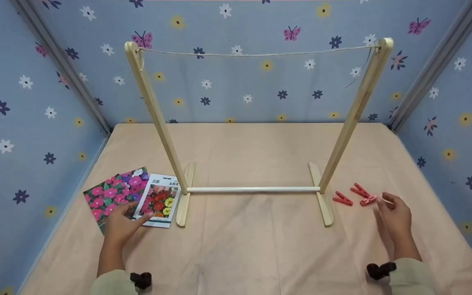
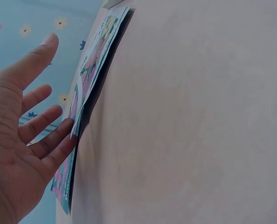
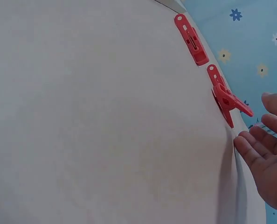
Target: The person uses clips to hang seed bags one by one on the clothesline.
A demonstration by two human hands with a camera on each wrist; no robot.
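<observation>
My left hand [image 1: 123, 225] is over the seed packets at the left, fingers spread and loosely bent. In the left wrist view, its lower fingertips meet the packets' edge, and nothing is gripped. A white seed packet [image 1: 161, 200] with red and yellow flowers overlaps pink-flowered packets [image 1: 109, 191]. At the right, my right hand [image 1: 395, 213] is beside three red clothespins, one lying apart [image 1: 343, 198], another behind [image 1: 359, 190] and the nearest clothespin [image 1: 369, 200] by my fingertips. In the right wrist view, a small gap shows between those fingers and the standing clothespin [image 3: 229, 100].
A wooden frame with a left post [image 1: 156, 114], a right post [image 1: 352, 114] and a white bottom bar [image 1: 252, 189] stands mid-table. A thin string [image 1: 256, 55] spans its top. The cloth-covered table [image 1: 252, 246] is bordered by patterned blue walls [image 1: 244, 82].
</observation>
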